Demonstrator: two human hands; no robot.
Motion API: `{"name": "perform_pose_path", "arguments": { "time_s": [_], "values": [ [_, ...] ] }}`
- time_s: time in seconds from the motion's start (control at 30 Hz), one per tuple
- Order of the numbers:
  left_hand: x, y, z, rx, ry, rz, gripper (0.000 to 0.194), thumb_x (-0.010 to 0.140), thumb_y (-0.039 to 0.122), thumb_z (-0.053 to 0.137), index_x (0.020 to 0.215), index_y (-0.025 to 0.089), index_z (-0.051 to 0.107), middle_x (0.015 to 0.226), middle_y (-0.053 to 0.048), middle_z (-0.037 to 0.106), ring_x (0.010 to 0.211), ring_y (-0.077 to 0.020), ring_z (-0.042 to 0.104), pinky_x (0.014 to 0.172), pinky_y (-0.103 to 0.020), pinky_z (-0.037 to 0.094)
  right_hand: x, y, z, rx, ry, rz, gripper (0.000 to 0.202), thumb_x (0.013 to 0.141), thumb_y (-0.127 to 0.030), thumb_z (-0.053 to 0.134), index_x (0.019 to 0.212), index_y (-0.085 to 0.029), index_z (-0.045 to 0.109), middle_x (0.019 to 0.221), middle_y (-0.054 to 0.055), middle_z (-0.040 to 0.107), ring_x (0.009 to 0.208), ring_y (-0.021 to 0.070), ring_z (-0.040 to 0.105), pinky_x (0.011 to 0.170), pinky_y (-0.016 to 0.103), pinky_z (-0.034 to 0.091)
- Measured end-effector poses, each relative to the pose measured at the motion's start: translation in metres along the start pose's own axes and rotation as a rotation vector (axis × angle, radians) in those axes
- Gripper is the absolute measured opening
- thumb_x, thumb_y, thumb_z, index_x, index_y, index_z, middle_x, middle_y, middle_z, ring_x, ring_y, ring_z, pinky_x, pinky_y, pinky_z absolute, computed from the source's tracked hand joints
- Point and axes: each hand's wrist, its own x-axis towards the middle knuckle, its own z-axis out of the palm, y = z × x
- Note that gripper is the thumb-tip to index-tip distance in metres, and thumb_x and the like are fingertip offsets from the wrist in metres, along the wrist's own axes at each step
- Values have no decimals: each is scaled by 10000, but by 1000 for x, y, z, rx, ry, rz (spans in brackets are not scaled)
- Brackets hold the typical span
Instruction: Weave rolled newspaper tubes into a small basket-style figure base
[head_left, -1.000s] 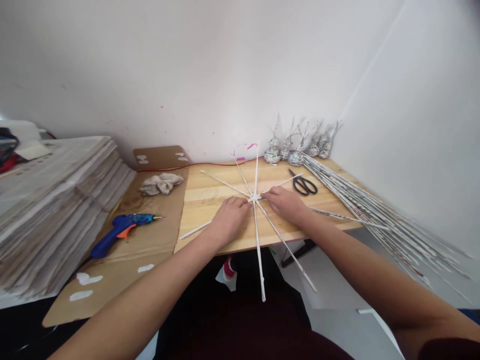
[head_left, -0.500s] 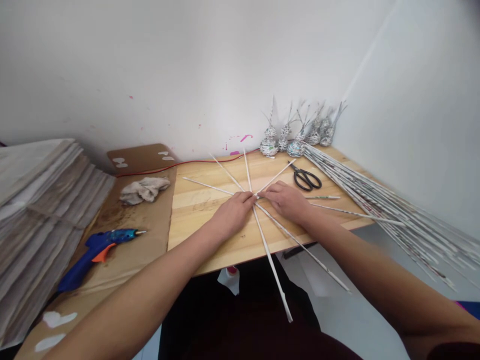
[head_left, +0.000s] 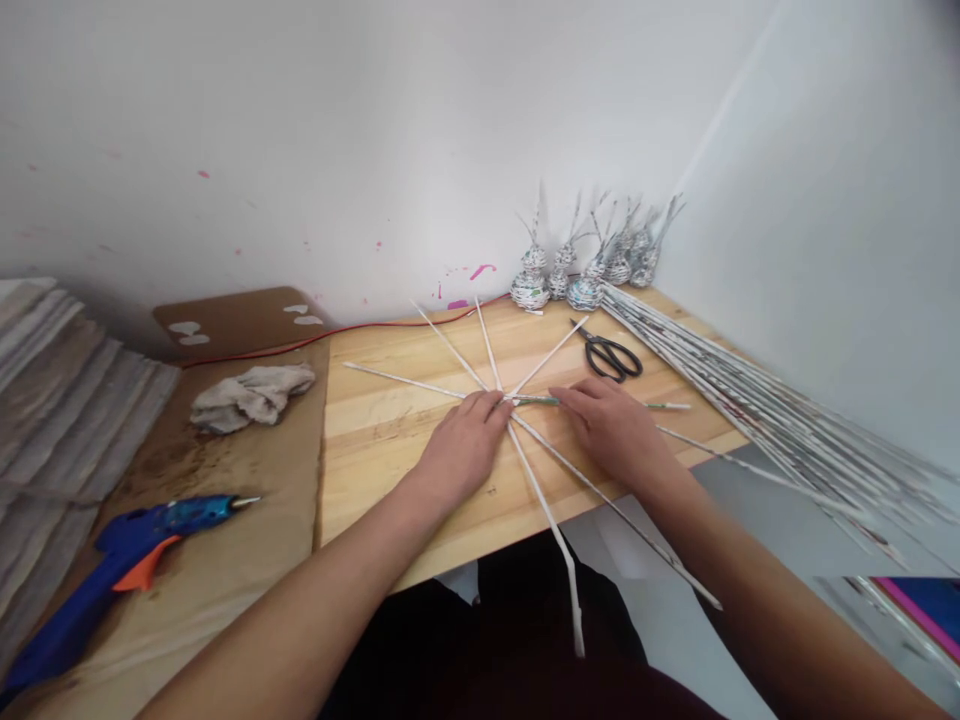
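Note:
Thin rolled-paper sticks cross in a star shape on the wooden board, their ends fanning outward. My left hand has its fingertips closed on the sticks at the crossing, which they partly cover. To the right of it, my right hand is closed on a paper stick that runs rightward from the centre. This stick shows a green stretch, and its far end sticks out beyond the hand. Two sticks hang over the front edge, one of them bent.
Black-handled scissors lie behind my right hand. A bundle of paper sticks and several woven gourd shapes occupy the right and back. At left are a blue glue gun, a crumpled cloth and a paper stack.
My right hand has moved right, away from the crossing, along a stick. My left hand stays at the centre. The view has shifted slightly.

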Motion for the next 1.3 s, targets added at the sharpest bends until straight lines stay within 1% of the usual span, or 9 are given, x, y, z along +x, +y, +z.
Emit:
{"name": "perform_pose_path", "arguments": {
  "time_s": [0.07,0.13,0.27,0.33,0.47,0.57,0.73,1.07,1.3],
  "values": [
    [0,0,-1,-1,6,-3,403,945,128,397,1335,142,496,1345,-120,531,1264,-248,433,1059,-410,405,0,2,-9,-59,-45,-1,328,881,-112,495,1138,-202,680,885,85,676,845,223,551,779,334,396],
    [1,0,-1,-3,13,-8,403,937,119,408,1327,154,504,1335,-119,540,1266,-245,429,1056,-415,403,7,6,-18,-114,-47,-11,355,855,-77,500,1115,-223,693,866,85,674,829,227,529,767,351,358],
    [3,1,-2,-20,19,-13,384,937,128,418,1304,155,527,1315,-133,554,1250,-237,439,1038,-421,415,35,11,-26,-186,66,-36,334,848,-70,492,1022,-240,720,890,86,679,890,244,491,807,399,284],
    [3,2,-2,-21,23,-17,379,937,127,415,1294,159,536,1307,-125,560,1236,-235,448,1032,-417,420,50,11,-22,-190,75,-54,325,847,-67,483,997,-223,725,894,95,678,924,250,485,840,413,261],
    [2,2,-3,5,24,-21,386,937,145,425,1309,164,526,1308,-104,560,1220,-255,448,1024,-413,418,67,2,0,-144,-80,-103,300,813,-60,500,946,-197,731,870,101,683,922,251,504,922,432,221],
    [0,2,-3,36,43,-11,397,933,159,440,1321,190,518,1314,-100,556,1240,-270,422,1024,-441,400,66,-8,17,-49,-142,-139,333,814,-78,499,1042,-208,703,950,94,685,954,244,519,939,415,219],
    [-2,3,-1,92,92,-46,377,927,188,462,1290,247,544,1352,-105,511,1262,-283,392,1010,-464,375,57,-12,31,109,-82,-69,351,801,-98,500,1065,-224,694,1014,83,678,993,245,519,895,389,249],
    [-3,2,1,49,97,-18,412,912,137,448,1298,245,542,1351,-73,551,1251,-271,416,1015,-451,339,57,-8,30,179,-68,-69,296,800,-107,495,994,-213,692,976,69,683,973,236,518,866,367,275],
    [-2,3,0,47,78,-36,411,918,151,440,1311,235,525,1308,-73,574,1219,-255,436,1006,-436,344,56,-9,26,219,-61,-129,291,799,-97,510,966,-223,712,953,57,681,951,217,524,855,362,291]
  ]
}}
